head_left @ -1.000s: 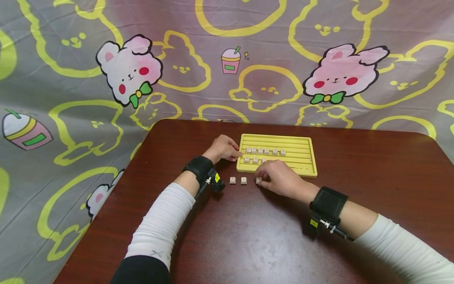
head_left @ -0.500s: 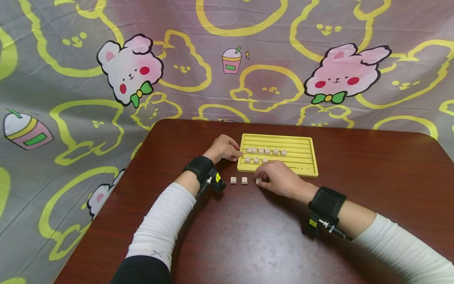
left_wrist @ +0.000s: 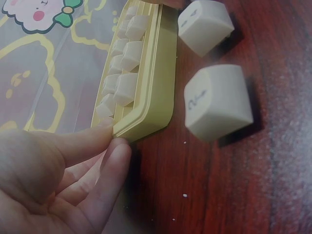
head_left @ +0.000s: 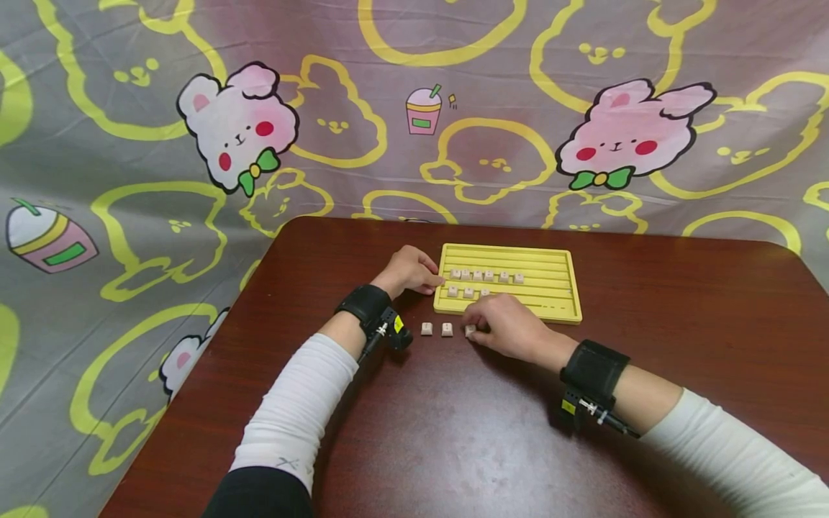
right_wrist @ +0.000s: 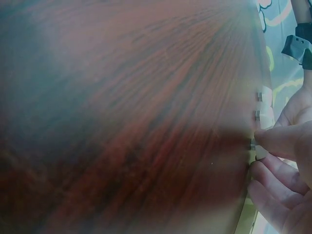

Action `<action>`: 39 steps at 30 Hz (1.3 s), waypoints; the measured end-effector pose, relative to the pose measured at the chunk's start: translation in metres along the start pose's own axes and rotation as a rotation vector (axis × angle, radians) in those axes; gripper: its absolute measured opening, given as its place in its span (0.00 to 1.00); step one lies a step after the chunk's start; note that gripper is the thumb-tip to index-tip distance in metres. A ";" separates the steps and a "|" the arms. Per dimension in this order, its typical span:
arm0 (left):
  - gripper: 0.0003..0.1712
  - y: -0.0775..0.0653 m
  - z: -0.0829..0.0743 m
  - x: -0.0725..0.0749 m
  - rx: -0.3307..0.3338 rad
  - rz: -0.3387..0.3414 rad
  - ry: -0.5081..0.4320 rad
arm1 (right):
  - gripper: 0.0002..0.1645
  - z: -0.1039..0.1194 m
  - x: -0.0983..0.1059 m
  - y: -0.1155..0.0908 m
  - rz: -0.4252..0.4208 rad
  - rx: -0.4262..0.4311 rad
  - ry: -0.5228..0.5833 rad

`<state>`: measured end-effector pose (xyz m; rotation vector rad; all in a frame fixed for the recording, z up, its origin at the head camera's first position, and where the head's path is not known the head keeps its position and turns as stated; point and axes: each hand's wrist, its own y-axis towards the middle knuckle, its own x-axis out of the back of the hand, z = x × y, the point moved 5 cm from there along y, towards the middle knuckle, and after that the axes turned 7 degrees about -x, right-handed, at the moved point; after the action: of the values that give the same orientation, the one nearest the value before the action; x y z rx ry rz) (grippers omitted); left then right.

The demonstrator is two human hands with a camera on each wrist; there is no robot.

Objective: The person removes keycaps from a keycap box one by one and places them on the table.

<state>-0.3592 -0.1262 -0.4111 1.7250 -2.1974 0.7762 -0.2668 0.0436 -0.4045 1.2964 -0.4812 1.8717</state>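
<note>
My left hand (head_left: pixel 409 271) pinches the near left corner of a yellow ridged tray (head_left: pixel 575 293), thumb and finger on its rim in the left wrist view. Between the thumb and fingers of my right hand (head_left: pixel 508 324) is a white keycap (head_left: pixel 470 331), low at the table just in front of the tray; the fingers partly cover it. To its left, two more keycaps, one further left (head_left: pixel 427 329) and one nearer (head_left: pixel 447 329), stand apart on the table in line with it. Dark markings show on their tops (left_wrist: pixel 219 102).
Inside the tray, several keycaps stand in an upper row (head_left: pixel 488 276) and others in a lower row (head_left: pixel 468 293), partly behind my right hand. The brown table (head_left: pixel 414 446) reaches back to a patterned cloth (head_left: pixel 324 165).
My right hand has shifted slightly left with its keycap, closer to the two keycaps on the table. The left hand stays at the tray's corner.
</note>
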 end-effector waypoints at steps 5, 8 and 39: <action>0.16 -0.001 -0.001 0.000 0.000 -0.001 0.006 | 0.08 0.001 -0.001 0.001 0.002 -0.001 0.001; 0.16 -0.001 -0.001 0.000 0.000 -0.002 0.013 | 0.07 0.000 -0.002 0.001 0.000 -0.001 -0.005; 0.16 -0.002 -0.002 0.000 0.012 -0.008 0.029 | 0.11 -0.005 0.000 0.002 0.014 -0.068 0.021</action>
<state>-0.3573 -0.1255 -0.4093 1.7161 -2.1706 0.8095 -0.2718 0.0455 -0.4064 1.2306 -0.5402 1.8625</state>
